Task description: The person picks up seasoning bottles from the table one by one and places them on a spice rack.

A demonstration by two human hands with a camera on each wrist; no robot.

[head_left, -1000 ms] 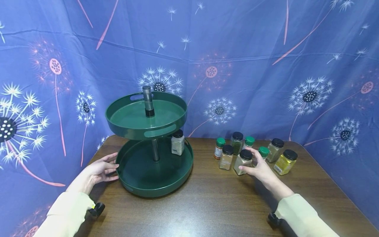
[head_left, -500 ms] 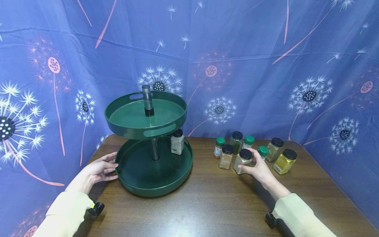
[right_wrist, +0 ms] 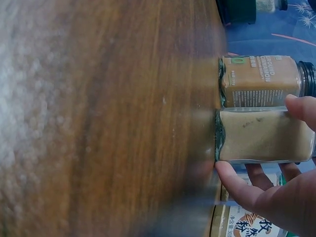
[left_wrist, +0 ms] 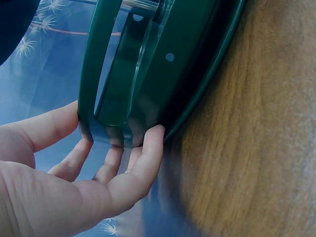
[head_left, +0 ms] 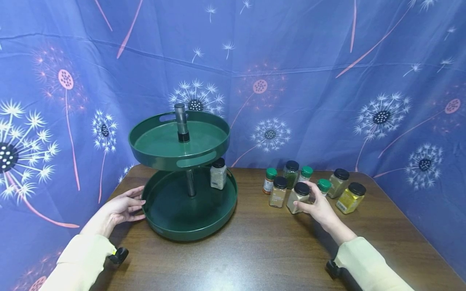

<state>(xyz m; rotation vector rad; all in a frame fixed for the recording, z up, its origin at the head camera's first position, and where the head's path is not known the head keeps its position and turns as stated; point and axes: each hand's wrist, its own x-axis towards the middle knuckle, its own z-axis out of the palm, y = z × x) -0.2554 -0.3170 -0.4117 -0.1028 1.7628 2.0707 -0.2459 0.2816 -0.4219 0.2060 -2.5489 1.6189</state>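
A two-tier green turntable stands on the left, its lower tray (head_left: 196, 234) on the table and its upper tray (head_left: 162, 161) on a metal post. My left hand (head_left: 121, 210) rests its fingertips against the lower tray's outer wall; the left wrist view shows the fingers spread along that green wall (left_wrist: 113, 132). To the right, my right hand (head_left: 322, 208) grips a black-lidded spice jar (head_left: 297, 200) of pale beige powder, thumb on one side and fingers on the other. Beside it stands a ground cinnamon jar (right_wrist: 261, 81). One spice jar (head_left: 218, 178) sits on the lower tray.
Around the held jar stand a small green-capped bottle (head_left: 268, 184), a dark green herb jar (head_left: 291, 178), two more green-capped containers, a black-lidded jar (head_left: 337, 186) and a yellow jar (head_left: 349, 202). A blue dandelion-print cloth (head_left: 309, 101) hangs behind the wooden table (head_left: 262, 250).
Almost nothing differs. The head view has shifted slightly, while both hands, the turntable and the jars keep their places.
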